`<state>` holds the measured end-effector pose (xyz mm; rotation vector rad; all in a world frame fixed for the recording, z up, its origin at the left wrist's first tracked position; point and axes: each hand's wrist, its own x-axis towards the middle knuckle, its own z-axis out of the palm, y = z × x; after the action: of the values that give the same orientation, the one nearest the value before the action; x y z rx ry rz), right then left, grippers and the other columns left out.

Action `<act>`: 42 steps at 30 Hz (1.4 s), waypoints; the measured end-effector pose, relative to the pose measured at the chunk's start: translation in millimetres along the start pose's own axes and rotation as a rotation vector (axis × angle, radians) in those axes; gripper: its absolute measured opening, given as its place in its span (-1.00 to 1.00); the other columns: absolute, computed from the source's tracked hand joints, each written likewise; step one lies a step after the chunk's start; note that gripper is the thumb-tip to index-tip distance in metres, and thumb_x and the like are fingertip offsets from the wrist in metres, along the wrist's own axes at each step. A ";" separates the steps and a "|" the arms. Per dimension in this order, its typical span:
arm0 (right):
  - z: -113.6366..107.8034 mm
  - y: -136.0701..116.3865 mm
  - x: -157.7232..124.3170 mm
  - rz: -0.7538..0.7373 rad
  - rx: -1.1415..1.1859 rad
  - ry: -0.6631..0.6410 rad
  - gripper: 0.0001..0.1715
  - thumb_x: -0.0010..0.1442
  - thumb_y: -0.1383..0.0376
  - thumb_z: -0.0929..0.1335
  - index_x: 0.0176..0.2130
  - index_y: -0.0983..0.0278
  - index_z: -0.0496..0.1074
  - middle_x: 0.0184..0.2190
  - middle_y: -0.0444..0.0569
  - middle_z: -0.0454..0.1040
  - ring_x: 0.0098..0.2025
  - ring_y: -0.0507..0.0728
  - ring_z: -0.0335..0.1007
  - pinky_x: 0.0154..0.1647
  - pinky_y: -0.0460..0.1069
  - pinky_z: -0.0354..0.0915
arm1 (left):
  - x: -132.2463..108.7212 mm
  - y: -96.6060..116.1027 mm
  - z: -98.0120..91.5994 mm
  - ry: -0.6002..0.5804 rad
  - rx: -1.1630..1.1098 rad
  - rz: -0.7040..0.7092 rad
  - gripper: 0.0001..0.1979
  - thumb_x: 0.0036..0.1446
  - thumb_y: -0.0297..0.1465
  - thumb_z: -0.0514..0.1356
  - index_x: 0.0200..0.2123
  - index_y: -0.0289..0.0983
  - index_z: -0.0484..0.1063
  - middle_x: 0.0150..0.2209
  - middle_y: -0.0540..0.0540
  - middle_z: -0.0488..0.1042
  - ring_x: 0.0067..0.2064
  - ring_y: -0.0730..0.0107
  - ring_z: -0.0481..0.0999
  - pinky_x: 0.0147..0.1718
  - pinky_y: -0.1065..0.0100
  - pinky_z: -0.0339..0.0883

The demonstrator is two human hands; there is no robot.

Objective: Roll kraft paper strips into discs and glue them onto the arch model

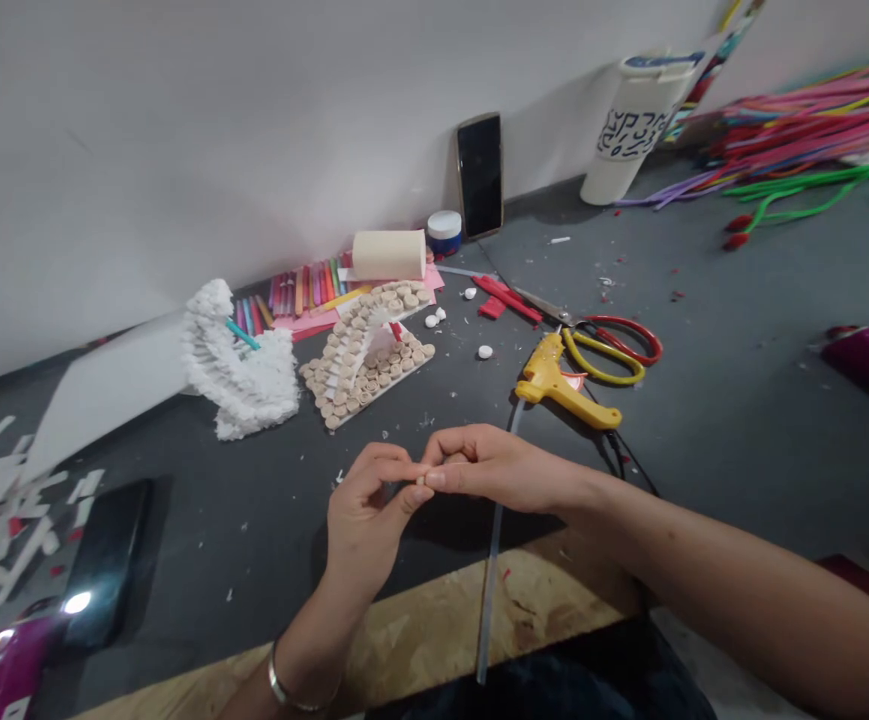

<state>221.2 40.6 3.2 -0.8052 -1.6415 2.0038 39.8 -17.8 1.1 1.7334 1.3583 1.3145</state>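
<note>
My left hand [363, 525] and my right hand [494, 467] meet above the dark grey work surface [704, 300], fingertips together. Between them they pinch a small cream piece [421, 480], mostly hidden by my fingers. It may match the round cream discs on the nearby slanted model [366, 355]. A clear glue stick [495, 530] lies just under my right wrist. Closest to my right hand is a yellow hot glue gun [561, 382], beyond my fingertips.
Scissors with red and yellow handles [606, 350] lie beyond the glue gun. Further left stand a white fluffy model [237, 365], a cream roll [389, 255] and coloured sticks [306, 295]. A phone [480, 175] leans on the wall. Coloured pipe cleaners [801, 130] lie at right; a wooden board [434, 630] runs along the front.
</note>
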 end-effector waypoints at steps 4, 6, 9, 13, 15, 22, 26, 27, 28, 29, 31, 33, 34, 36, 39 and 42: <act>-6.2 -1.8 -2.1 0.065 -0.224 0.044 -0.70 0.15 0.10 0.40 -0.36 0.30 0.40 -0.50 -0.22 0.28 -0.45 -0.04 0.10 -0.48 -0.12 0.01 | 4.1 4.4 -5.1 -0.177 0.284 0.202 -0.92 0.17 -0.36 0.27 -0.25 -0.21 0.55 -0.33 -0.05 0.54 -0.27 0.40 0.52 -0.28 0.41 0.39; -8.0 -3.9 -2.9 0.113 -0.284 0.010 -0.75 0.16 0.14 0.39 -0.34 0.29 0.39 -0.49 -0.22 0.29 -0.44 -0.03 0.12 -0.48 -0.12 0.02 | 4.2 6.4 -6.0 -0.210 0.356 0.269 -0.93 0.21 -0.40 0.23 -0.26 -0.22 0.53 -0.36 -0.04 0.54 -0.30 0.42 0.52 -0.30 0.43 0.38; -9.2 -6.9 -3.2 0.087 -0.278 -0.041 -0.71 0.20 0.10 0.36 -0.31 0.29 0.39 -0.49 -0.22 0.25 -0.42 -0.03 0.10 -0.46 -0.12 0.04 | 3.0 8.5 -6.5 -0.188 0.369 0.283 -0.91 0.24 -0.44 0.19 -0.30 -0.24 0.51 -0.39 -0.03 0.53 -0.35 0.46 0.52 -0.35 0.47 0.37; -8.2 -8.4 -2.7 0.019 -0.187 -0.081 -0.66 0.24 0.06 0.32 -0.28 0.30 0.37 -0.44 -0.19 0.27 -0.38 -0.02 0.12 -0.40 -0.12 0.09 | 0.5 9.0 -7.8 -0.098 0.338 0.262 -0.95 0.20 -0.45 0.23 -0.30 -0.24 0.52 -0.38 -0.04 0.53 -0.35 0.46 0.52 -0.36 0.47 0.38; -6.3 -8.5 -2.1 0.015 -0.122 -0.092 -0.63 0.24 0.03 0.33 -0.27 0.30 0.36 -0.48 -0.21 0.24 -0.43 -0.03 0.08 -0.45 -0.12 0.05 | -0.9 9.1 -8.0 -0.060 0.326 0.235 -0.96 0.18 -0.44 0.25 -0.31 -0.23 0.53 -0.38 -0.03 0.52 -0.35 0.45 0.52 -0.37 0.47 0.37; 7.8 -8.7 2.3 0.073 0.345 -0.169 -0.49 0.08 -0.07 0.44 -0.26 0.28 0.32 -0.65 -0.37 0.05 -0.60 -0.09 -0.15 -0.59 -0.12 -0.13 | -1.2 12.1 0.1 0.116 0.134 0.171 -0.94 0.13 -0.35 0.31 -0.37 -0.19 0.56 -0.45 0.02 0.45 -0.39 0.48 0.46 -0.44 0.48 0.34; 11.8 -3.0 3.5 0.086 0.476 -0.178 -0.46 0.00 -0.05 0.49 -0.35 0.26 0.26 -0.67 -0.38 0.10 -0.64 -0.11 -0.14 -0.60 -0.12 -0.15 | 1.5 11.3 0.6 0.110 0.074 0.200 -0.92 0.13 -0.33 0.31 -0.38 -0.19 0.55 -0.45 0.03 0.46 -0.39 0.48 0.47 -0.41 0.48 0.36; 11.6 -1.6 3.6 0.092 0.464 -0.155 -0.46 0.00 -0.05 0.50 -0.36 0.26 0.26 -0.67 -0.38 0.10 -0.64 -0.11 -0.14 -0.60 -0.12 -0.14 | 2.3 10.5 -0.9 0.076 0.105 0.209 -0.93 0.14 -0.34 0.30 -0.37 -0.20 0.55 -0.44 0.02 0.47 -0.39 0.48 0.48 -0.41 0.48 0.36; 11.1 -0.4 3.5 0.102 0.430 -0.121 -0.47 0.00 -0.05 0.49 -0.36 0.26 0.25 -0.67 -0.38 0.10 -0.64 -0.11 -0.14 -0.60 -0.13 -0.13 | 3.2 9.7 -2.7 0.032 0.154 0.216 -0.94 0.15 -0.36 0.29 -0.35 -0.20 0.55 -0.42 0.01 0.49 -0.39 0.48 0.49 -0.40 0.48 0.37; 10.6 0.4 3.5 0.115 0.382 -0.082 -0.47 0.01 -0.04 0.49 -0.36 0.26 0.25 -0.66 -0.37 0.10 -0.63 -0.11 -0.13 -0.59 -0.13 -0.12 | 3.9 8.8 -4.7 -0.014 0.209 0.226 -0.94 0.17 -0.36 0.28 -0.33 -0.20 0.55 -0.40 -0.01 0.50 -0.38 0.48 0.50 -0.39 0.48 0.37; 9.5 0.8 3.5 0.146 0.267 -0.014 -0.49 0.02 -0.02 0.49 -0.35 0.26 0.26 -0.62 -0.35 0.13 -0.60 -0.11 -0.08 -0.58 -0.14 -0.09 | 4.9 7.3 -8.3 -0.081 0.308 0.263 -0.92 0.20 -0.36 0.25 -0.29 -0.21 0.55 -0.38 -0.04 0.52 -0.36 0.46 0.52 -0.37 0.47 0.38; 9.2 0.0 3.5 0.168 0.174 0.010 -0.51 0.03 -0.01 0.48 -0.34 0.27 0.28 -0.59 -0.32 0.14 -0.57 -0.10 -0.03 -0.57 -0.15 -0.06 | 4.9 6.4 -10.7 -0.095 0.366 0.308 -0.90 0.21 -0.35 0.23 -0.30 -0.22 0.55 -0.40 -0.04 0.53 -0.36 0.44 0.52 -0.37 0.45 0.39; 9.2 -0.7 3.6 0.173 0.143 0.009 -0.52 0.05 -0.02 0.47 -0.33 0.27 0.28 -0.59 -0.32 0.14 -0.56 -0.09 -0.02 -0.57 -0.15 -0.05 | 4.7 6.3 -11.4 -0.092 0.382 0.317 -0.89 0.22 -0.35 0.22 -0.32 -0.22 0.55 -0.42 -0.04 0.52 -0.38 0.44 0.51 -0.38 0.45 0.39; 9.4 -2.0 3.6 0.171 0.108 -0.016 -0.52 0.09 -0.05 0.43 -0.30 0.26 0.29 -0.60 -0.32 0.12 -0.57 -0.08 -0.03 -0.58 -0.15 -0.03 | 3.9 6.5 -12.1 -0.083 0.390 0.308 -0.88 0.22 -0.37 0.22 -0.36 -0.22 0.54 -0.45 -0.03 0.51 -0.40 0.45 0.50 -0.41 0.47 0.37; 8.7 -3.3 2.5 0.137 0.081 -0.056 -0.51 0.15 -0.10 0.37 -0.26 0.26 0.28 -0.63 -0.32 0.14 -0.58 -0.08 -0.03 -0.58 -0.15 -0.01 | 3.0 7.1 -12.7 -0.064 0.351 0.260 -0.89 0.20 -0.38 0.24 -0.37 -0.22 0.55 -0.45 -0.02 0.50 -0.42 0.47 0.50 -0.44 0.48 0.37; 6.4 -3.8 -0.2 0.126 0.046 -0.037 -0.54 0.20 -0.08 0.34 -0.28 0.26 0.26 -0.62 -0.31 0.16 -0.58 -0.07 0.01 -0.57 -0.14 0.00 | 2.8 7.4 -12.9 -0.021 0.320 0.192 -0.90 0.16 -0.35 0.28 -0.39 -0.21 0.56 -0.45 -0.02 0.51 -0.44 0.45 0.50 -0.46 0.47 0.36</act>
<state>217.0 36.6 7.8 -0.8800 -1.5942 2.1468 30.7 -19.2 13.1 2.1312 1.4840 1.2248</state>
